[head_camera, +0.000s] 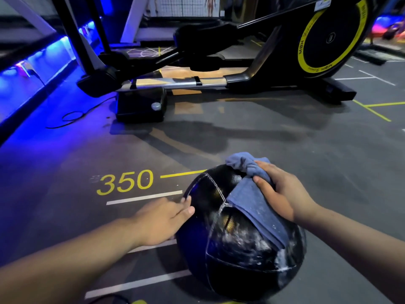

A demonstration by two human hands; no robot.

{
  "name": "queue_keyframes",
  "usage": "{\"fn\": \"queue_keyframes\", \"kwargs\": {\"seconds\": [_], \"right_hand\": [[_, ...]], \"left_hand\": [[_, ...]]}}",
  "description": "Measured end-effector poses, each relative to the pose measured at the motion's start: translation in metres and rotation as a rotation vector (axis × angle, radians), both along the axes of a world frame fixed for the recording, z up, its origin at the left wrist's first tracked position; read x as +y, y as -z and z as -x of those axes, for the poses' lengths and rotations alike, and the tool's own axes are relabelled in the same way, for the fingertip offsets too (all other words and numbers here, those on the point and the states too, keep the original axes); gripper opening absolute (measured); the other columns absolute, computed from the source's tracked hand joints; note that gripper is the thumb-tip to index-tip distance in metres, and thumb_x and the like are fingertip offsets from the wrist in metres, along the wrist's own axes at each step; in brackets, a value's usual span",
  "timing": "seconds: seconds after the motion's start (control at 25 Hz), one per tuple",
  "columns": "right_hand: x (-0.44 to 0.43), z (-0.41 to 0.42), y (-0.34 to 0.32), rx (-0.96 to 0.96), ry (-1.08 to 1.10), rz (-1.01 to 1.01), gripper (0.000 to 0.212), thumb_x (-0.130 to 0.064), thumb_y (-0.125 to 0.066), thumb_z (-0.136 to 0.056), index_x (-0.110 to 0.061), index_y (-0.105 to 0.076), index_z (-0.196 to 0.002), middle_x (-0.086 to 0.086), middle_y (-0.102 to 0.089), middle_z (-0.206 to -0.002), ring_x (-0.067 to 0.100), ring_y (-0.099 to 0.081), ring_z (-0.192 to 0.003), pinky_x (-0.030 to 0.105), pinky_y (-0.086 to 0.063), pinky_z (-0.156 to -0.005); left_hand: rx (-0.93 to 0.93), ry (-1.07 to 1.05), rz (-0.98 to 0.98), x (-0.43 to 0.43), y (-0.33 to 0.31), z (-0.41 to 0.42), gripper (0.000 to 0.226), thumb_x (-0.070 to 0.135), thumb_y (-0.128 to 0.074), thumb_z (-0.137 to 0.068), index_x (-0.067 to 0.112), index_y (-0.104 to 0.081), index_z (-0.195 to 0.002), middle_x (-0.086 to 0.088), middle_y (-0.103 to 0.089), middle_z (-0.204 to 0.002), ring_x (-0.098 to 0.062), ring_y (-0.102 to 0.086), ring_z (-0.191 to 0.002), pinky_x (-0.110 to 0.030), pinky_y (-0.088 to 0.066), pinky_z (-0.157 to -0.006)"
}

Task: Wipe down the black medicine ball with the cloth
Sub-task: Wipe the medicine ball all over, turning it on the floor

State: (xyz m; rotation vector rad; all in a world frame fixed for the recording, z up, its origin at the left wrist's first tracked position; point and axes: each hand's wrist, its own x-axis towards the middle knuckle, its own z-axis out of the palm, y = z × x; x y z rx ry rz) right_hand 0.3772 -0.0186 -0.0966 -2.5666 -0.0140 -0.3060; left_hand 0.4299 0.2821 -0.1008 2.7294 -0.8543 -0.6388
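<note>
A large black medicine ball [236, 244] rests on the grey gym floor in the lower middle of the head view, its panels glossy with whitish smears on the near side. A blue cloth [252, 200] is draped over the ball's top right. My right hand [278, 189] presses down on the cloth, fingers closed over its bunched far end. My left hand [164, 218] lies flat against the ball's left side with the fingers together, holding nothing.
A black and yellow elliptical trainer [219, 69] stands just beyond the ball. A black cable [72, 118] loops on the floor at the left beside a blue-lit wall. Painted lines and the yellow number 350 [125, 182] mark the floor.
</note>
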Motion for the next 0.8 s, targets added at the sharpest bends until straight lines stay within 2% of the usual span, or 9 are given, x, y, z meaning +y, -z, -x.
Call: {"fn": "queue_keyframes", "kwargs": {"seconds": [0.04, 0.12, 0.16, 0.24, 0.32, 0.4, 0.52, 0.64, 0.8], "right_hand": [[-0.003, -0.001, 0.0, -0.015, -0.065, -0.031, 0.038, -0.033, -0.052, -0.094, -0.023, -0.058, -0.131, -0.01, -0.057, -0.136, 0.007, -0.049, -0.129, 0.025, -0.035, -0.109], [-0.006, -0.002, -0.001, -0.044, -0.15, -0.077, 0.039, -0.032, -0.053, -0.092, -0.024, -0.06, -0.129, -0.013, -0.058, -0.135, 0.001, -0.048, -0.129, 0.028, -0.036, -0.11], [-0.008, -0.003, -0.001, -0.055, -0.165, -0.091, 0.039, -0.032, -0.053, -0.092, -0.024, -0.06, -0.129, -0.014, -0.058, -0.134, 0.0, -0.048, -0.129, 0.029, -0.036, -0.11], [-0.011, -0.006, 0.0, -0.051, -0.161, -0.096, 0.041, -0.034, -0.052, -0.092, -0.024, -0.058, -0.131, -0.014, -0.057, -0.135, 0.001, -0.047, -0.129, 0.031, -0.037, -0.11], [-0.011, -0.007, 0.002, -0.036, -0.153, -0.076, 0.043, -0.036, -0.052, -0.092, -0.024, -0.056, -0.133, -0.014, -0.057, -0.136, 0.001, -0.047, -0.13, 0.032, -0.037, -0.11], [-0.01, -0.007, 0.001, -0.029, -0.156, -0.09, 0.039, -0.032, -0.054, -0.094, -0.024, -0.057, -0.132, -0.014, -0.056, -0.135, 0.001, -0.047, -0.129, 0.026, -0.035, -0.111], [-0.004, -0.009, -0.002, 0.013, -0.057, -0.057, 0.038, -0.027, -0.055, -0.095, -0.022, -0.055, -0.133, -0.012, -0.054, -0.138, 0.007, -0.046, -0.132, 0.016, -0.03, -0.109], [0.022, -0.002, -0.002, 0.034, -0.006, 0.214, 0.046, -0.038, -0.042, -0.097, -0.018, -0.05, -0.138, 0.0, -0.048, -0.146, 0.021, -0.038, -0.139, 0.031, -0.025, -0.115], [0.071, 0.02, 0.007, -0.097, -0.331, 0.642, 0.052, -0.044, -0.038, -0.09, -0.025, -0.052, -0.136, -0.001, -0.047, -0.147, 0.03, -0.038, -0.139, 0.055, -0.031, -0.11]], "left_hand": [[-0.029, 0.03, -0.011, 0.002, -0.005, 0.002, 0.05, 0.054, -0.026, -0.101, 0.023, -0.064, -0.111, -0.001, -0.065, -0.079, -0.016, -0.062, -0.084, -0.03, -0.041, -0.078], [-0.226, 0.069, 0.011, 0.002, -0.008, 0.005, 0.057, 0.059, -0.025, -0.099, 0.017, -0.059, -0.079, -0.002, -0.048, -0.057, -0.015, -0.049, -0.061, -0.033, -0.038, -0.065], [-0.351, 0.082, 0.097, 0.001, -0.003, 0.005, 0.058, 0.059, -0.024, -0.097, 0.019, -0.061, -0.08, 0.002, -0.055, -0.063, -0.016, -0.054, -0.067, -0.034, -0.043, -0.068], [-0.418, 0.097, 0.253, -0.007, 0.008, 0.006, 0.056, 0.058, -0.025, -0.094, 0.025, -0.065, -0.115, 0.007, -0.067, -0.117, -0.016, -0.06, -0.111, -0.034, -0.047, -0.097], [-0.311, 0.164, 0.225, -0.021, 0.015, 0.008, 0.068, 0.059, -0.02, -0.094, 0.025, -0.025, -0.153, 0.01, -0.017, -0.163, -0.006, -0.015, -0.149, -0.04, -0.012, -0.123], [-0.258, 0.195, 0.11, -0.034, 0.02, 0.01, 0.073, 0.06, -0.014, -0.094, 0.027, 0.008, -0.155, 0.015, 0.017, -0.161, 0.0, 0.017, -0.147, -0.047, 0.009, -0.121], [-0.26, 0.201, 0.049, -0.04, 0.022, 0.0, 0.074, 0.063, -0.007, -0.091, 0.028, 0.018, -0.152, 0.015, 0.024, -0.159, -0.001, 0.02, -0.146, -0.055, 0.006, -0.12], [-0.239, 0.205, 0.016, -0.035, 0.026, -0.013, 0.078, 0.065, -0.004, -0.087, 0.027, 0.018, -0.152, 0.014, 0.023, -0.16, -0.002, 0.019, -0.146, -0.056, 0.004, -0.12], [-0.186, 0.161, 0.055, -0.024, 0.03, -0.03, 0.082, 0.064, -0.009, -0.084, 0.025, 0.003, -0.155, 0.01, 0.006, -0.164, -0.003, 0.01, -0.148, -0.058, -0.001, -0.12]]}}
